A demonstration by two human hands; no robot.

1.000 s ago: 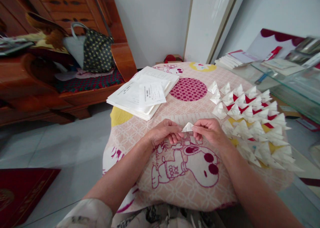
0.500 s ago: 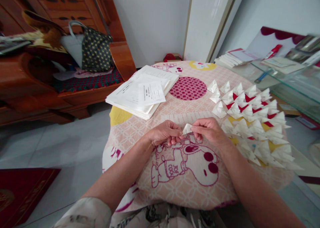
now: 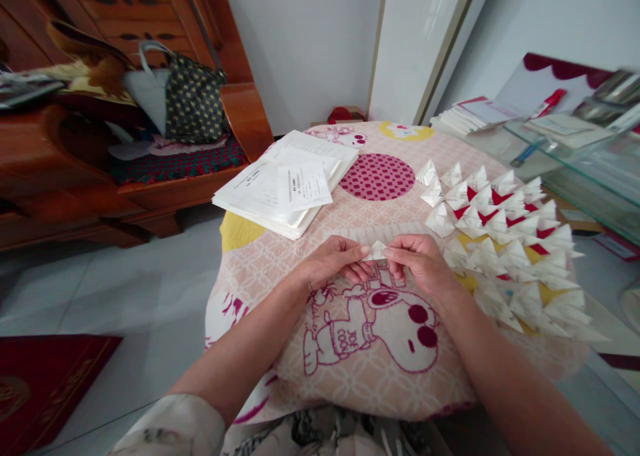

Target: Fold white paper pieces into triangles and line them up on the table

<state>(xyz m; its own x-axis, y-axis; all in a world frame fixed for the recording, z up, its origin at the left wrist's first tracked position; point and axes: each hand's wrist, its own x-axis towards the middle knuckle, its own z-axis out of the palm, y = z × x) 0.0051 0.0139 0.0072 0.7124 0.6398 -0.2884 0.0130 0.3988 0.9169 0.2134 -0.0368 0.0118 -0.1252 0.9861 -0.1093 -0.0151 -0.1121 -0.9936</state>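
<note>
A small folded piece of white paper (image 3: 377, 250) is held between my two hands, just above the patterned cloth (image 3: 380, 383). My left hand (image 3: 337, 261) pinches its left end between thumb and fingers. At the right end, my right hand (image 3: 417, 259) has a similar pinch. The paper comes to a low point in the middle. To the right stand rows of pointed folded paper pieces (image 3: 495, 253), with red and yellow showing between some of them. A stack of white printed sheets (image 3: 260, 193) lies on the cloth at the far left.
A glass shelf (image 3: 565, 166) juts in at the right, carrying papers and a red marker (image 3: 553, 101). Behind it lies a pile of booklets (image 3: 470, 115). On the left, a wooden bench (image 3: 245, 116) holds a dark patterned bag (image 3: 193, 99). A dark red board (image 3: 55, 383) rests on the floor.
My left hand has shifted slightly right and up along the paper, its thumb now straighter. The paper has turned from tilted to nearly level and looks flatter.
</note>
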